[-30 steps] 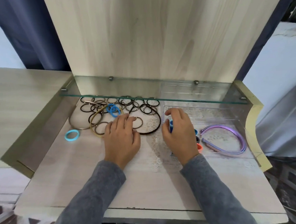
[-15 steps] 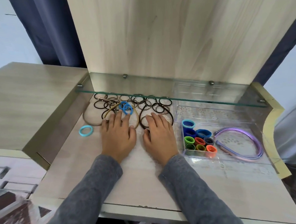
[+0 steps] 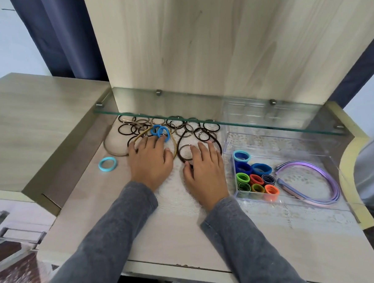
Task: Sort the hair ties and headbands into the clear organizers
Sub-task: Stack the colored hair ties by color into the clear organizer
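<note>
On the pale wooden surface [image 3: 183, 235], below a glass shelf [image 3: 202, 121], we saw both hands lying palm down with fingers straight and slightly spread, gripping nothing. Our left hand [image 3: 150, 163] reached its fingertips to two bright blue hair ties [image 3: 159, 131] and a thin olive-gold headband [image 3: 174, 147]. Our right hand [image 3: 205, 170] lay just beside it, fingers over a dark brown elastic loop [image 3: 183, 152]. Both grey sleeves [image 3: 125, 221] ran back toward us. A heap of thin brown and black hair ties [image 3: 180, 126] spread ahead of the fingers, and a pale blue ring tie [image 3: 107, 164] sat apart on the left. On the right, a small clear organizer [image 3: 254, 199] held rolled coloured ties, beside purple headbands [image 3: 315, 175] in a larger clear tray [image 3: 291, 148].
</note>
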